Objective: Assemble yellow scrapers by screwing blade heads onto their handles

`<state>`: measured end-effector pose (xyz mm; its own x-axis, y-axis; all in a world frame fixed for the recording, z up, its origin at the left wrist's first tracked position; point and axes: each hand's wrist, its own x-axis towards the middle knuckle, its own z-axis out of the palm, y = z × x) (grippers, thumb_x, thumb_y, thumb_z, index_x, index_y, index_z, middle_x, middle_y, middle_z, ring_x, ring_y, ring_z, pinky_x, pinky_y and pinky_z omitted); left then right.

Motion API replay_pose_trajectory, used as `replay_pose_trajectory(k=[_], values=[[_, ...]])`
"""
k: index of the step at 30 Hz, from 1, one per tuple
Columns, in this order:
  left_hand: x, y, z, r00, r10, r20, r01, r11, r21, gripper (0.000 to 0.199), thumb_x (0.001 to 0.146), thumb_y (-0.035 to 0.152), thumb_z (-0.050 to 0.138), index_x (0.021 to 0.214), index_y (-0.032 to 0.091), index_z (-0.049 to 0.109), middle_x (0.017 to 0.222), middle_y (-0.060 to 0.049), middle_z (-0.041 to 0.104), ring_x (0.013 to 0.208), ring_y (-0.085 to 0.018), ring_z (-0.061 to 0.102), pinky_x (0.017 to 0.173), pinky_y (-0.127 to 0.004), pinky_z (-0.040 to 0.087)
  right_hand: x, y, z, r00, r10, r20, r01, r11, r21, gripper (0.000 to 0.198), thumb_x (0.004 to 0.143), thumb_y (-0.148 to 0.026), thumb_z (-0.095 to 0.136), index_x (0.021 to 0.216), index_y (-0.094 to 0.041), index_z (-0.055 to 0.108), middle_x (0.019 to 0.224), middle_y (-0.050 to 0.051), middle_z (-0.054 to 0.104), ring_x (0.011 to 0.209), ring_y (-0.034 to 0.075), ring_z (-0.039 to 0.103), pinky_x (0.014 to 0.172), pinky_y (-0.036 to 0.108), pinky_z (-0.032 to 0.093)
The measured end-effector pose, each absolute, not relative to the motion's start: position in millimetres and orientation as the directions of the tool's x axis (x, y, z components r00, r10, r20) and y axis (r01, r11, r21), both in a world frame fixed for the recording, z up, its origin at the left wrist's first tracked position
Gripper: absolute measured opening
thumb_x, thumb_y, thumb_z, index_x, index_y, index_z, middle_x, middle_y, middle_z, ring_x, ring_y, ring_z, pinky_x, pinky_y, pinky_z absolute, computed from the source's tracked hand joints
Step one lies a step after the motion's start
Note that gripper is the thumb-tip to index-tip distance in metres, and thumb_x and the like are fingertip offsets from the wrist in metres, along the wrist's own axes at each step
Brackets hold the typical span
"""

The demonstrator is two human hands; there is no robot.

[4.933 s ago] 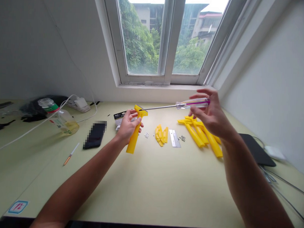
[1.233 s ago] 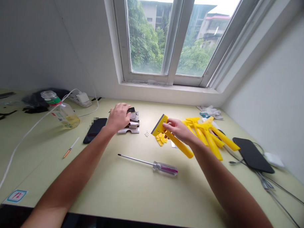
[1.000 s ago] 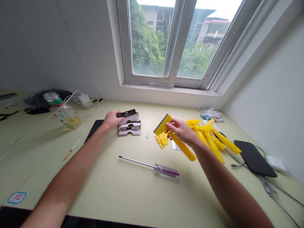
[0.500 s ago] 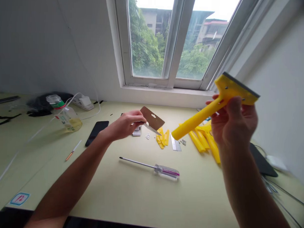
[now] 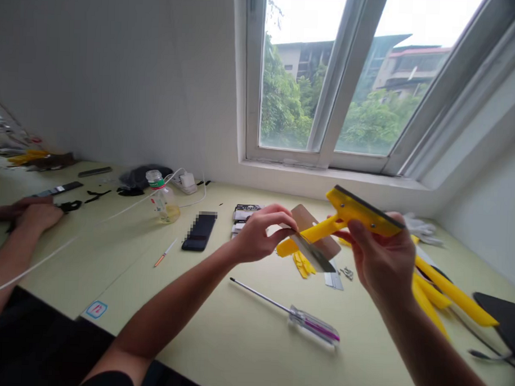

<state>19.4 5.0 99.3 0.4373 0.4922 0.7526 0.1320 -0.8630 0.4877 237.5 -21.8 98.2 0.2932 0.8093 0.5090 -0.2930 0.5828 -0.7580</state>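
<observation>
Scraper (image 5: 345,212) moved nearer left grip (image 5: 262,233); long axis slanted, handle (image 5: 314,234) down-left.

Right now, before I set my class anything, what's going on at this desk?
The person's right hand holds up a yellow scraper while the left hand pinches opened card packaging. The scraper's handle overlaps the card in view, but how they meet is unclear. A screwdriver lies on the desk; more yellow handles lie to the right. Another person's hands show at far left.
</observation>
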Motion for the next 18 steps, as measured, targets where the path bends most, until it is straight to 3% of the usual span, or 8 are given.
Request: replay_pose_trajectory(k=[6, 10, 13, 16, 18], values=[[31.1, 10.3, 80.9, 0.129, 0.748, 0.651, -0.120, -0.639, 0.759, 0.019, 0.076, 0.024, 0.077, 0.094, 0.021, 0.069, 0.121, -0.008, 0.050, 0.113, -0.022, 0.055, 0.084, -0.032, 0.055, 219.6, -19.9, 76.7, 0.206, 0.906, 0.371, -0.307, 0.420, -0.854, 0.031, 0.067, -0.020, 0.083, 0.076, -0.021, 0.054, 0.074, -0.004, 0.071, 0.066, 0.013, 0.068, 0.058, 0.022, 0.056], [43.6, 10.8, 69.9, 0.065, 0.848, 0.526, -0.346, -0.475, 0.809, 0.022, 0.071, 0.024, 0.080, 0.087, 0.019, 0.066, 0.123, -0.006, 0.051, 0.108, -0.021, 0.059, 0.089, -0.035, 0.053, 214.2, -17.3, 66.1, 0.151, 0.917, 0.370, -0.252, 0.398, -0.882, 0.026, 0.069, -0.025, 0.081, 0.080, -0.022, 0.059, 0.070, -0.004, 0.068, 0.061, 0.012, 0.064, 0.054, 0.022, 0.051], [48.5, 12.6, 66.3, -0.003, 0.895, 0.445, -0.436, -0.402, 0.805, 0.026, 0.067, 0.024, 0.083, 0.082, 0.017, 0.063, 0.114, -0.005, 0.059, 0.099, -0.019, 0.063, 0.087, -0.035, 0.052, 218.6, -11.4, 60.1, 0.101, 0.914, 0.392, -0.096, 0.402, -0.911, 0.021, 0.072, -0.029, 0.078, 0.088, -0.021, 0.066, 0.090, 0.002, 0.072, 0.083, 0.019, 0.067, 0.070, 0.028, 0.053], [49.2, 15.9, 65.4, -0.055, 0.913, 0.405, -0.468, -0.382, 0.797, 0.028, 0.067, 0.025, 0.083, 0.083, 0.018, 0.061, 0.103, -0.003, 0.065, 0.092, -0.017, 0.064, 0.085, -0.033, 0.051, 226.4, -4.3, 59.1, 0.003, 0.924, 0.382, 0.065, 0.381, -0.922, 0.020, 0.080, -0.037, 0.069, 0.090, -0.021, 0.072, 0.115, 0.007, 0.069, 0.111, 0.025, 0.060, 0.089, 0.034, 0.049], [49.1, 17.7, 65.0, -0.048, 0.923, 0.381, -0.474, -0.357, 0.805, 0.028, 0.067, 0.025, 0.082, 0.084, 0.018, 0.061, 0.098, -0.004, 0.067, 0.090, -0.016, 0.065, 0.085, -0.033, 0.050, 229.6, -1.6, 61.4, -0.050, 0.940, 0.337, 0.075, 0.340, -0.937, 0.025, 0.082, -0.042, 0.065, 0.089, -0.020, 0.074, 0.125, 0.007, 0.065, 0.117, 0.026, 0.057, 0.092, 0.035, 0.048]])
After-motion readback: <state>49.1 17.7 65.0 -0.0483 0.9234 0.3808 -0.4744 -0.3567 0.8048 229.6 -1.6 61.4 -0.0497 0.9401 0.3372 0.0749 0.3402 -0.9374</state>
